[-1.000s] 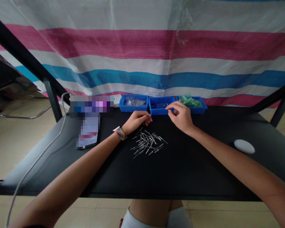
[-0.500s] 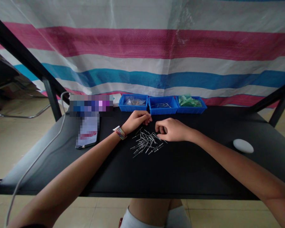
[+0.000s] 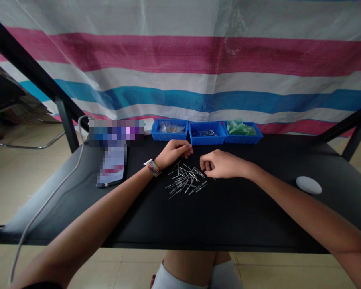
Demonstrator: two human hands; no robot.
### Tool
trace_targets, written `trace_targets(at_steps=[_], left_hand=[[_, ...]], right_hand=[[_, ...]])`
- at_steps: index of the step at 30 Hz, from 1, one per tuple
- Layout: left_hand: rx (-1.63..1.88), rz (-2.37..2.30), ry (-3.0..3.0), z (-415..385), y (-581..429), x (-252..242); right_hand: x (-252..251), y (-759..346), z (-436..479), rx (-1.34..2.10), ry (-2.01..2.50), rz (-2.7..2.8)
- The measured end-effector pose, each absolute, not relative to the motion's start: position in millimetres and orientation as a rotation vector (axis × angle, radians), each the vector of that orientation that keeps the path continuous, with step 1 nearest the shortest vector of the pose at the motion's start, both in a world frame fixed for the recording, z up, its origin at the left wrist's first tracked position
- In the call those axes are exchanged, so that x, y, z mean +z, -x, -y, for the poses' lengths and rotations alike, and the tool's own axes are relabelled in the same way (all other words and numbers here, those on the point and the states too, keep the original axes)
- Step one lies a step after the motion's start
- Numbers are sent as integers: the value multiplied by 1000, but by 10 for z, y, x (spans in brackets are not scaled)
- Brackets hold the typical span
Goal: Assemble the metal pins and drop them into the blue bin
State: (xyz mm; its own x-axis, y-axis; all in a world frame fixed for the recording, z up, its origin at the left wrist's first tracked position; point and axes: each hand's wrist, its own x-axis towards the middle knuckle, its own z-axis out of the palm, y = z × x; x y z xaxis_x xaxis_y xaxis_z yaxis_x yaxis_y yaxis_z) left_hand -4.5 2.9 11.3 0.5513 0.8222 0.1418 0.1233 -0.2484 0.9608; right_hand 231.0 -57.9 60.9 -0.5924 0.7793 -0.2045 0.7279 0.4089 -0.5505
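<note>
A loose pile of thin silver blind rivets point(image 3: 185, 180) lies on the black tabletop in front of me. My left hand point(image 3: 177, 151) rests just behind the pile, fingers curled and closed; what they may hold is hidden. A patterned band circles that wrist. At the pile's right edge my right hand point(image 3: 221, 163) is closed in a pinch, thumb against the forefinger. A thin metal end of a rivet point(image 3: 214, 178) pokes out beneath this hand; most of it is covered by the fingers.
Three blue bins stand at the back: the left bin point(image 3: 169, 136) holds clear bags, the middle bin point(image 3: 207, 140) thin metal pieces, the right bin point(image 3: 243, 139) green plastic. A phone point(image 3: 112, 166) and cable point(image 3: 52, 192) lie left, a white mouse point(image 3: 309, 185) right.
My right hand has shifted slightly to the right, away from the pile, and the thin rivet end under it has moved along. My left hand has stayed nearly in place.
</note>
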Motion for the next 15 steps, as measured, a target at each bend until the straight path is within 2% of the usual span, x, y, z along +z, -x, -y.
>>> trace_targets(at_steps=[6, 15], left_hand=[[806, -791, -1729, -50, 49, 81], [816, -777, -1734, -58, 52, 72]], right_hand=[[539, -2357, 526, 973, 1335, 2536], [618, -2351, 576, 853, 1416, 2572]])
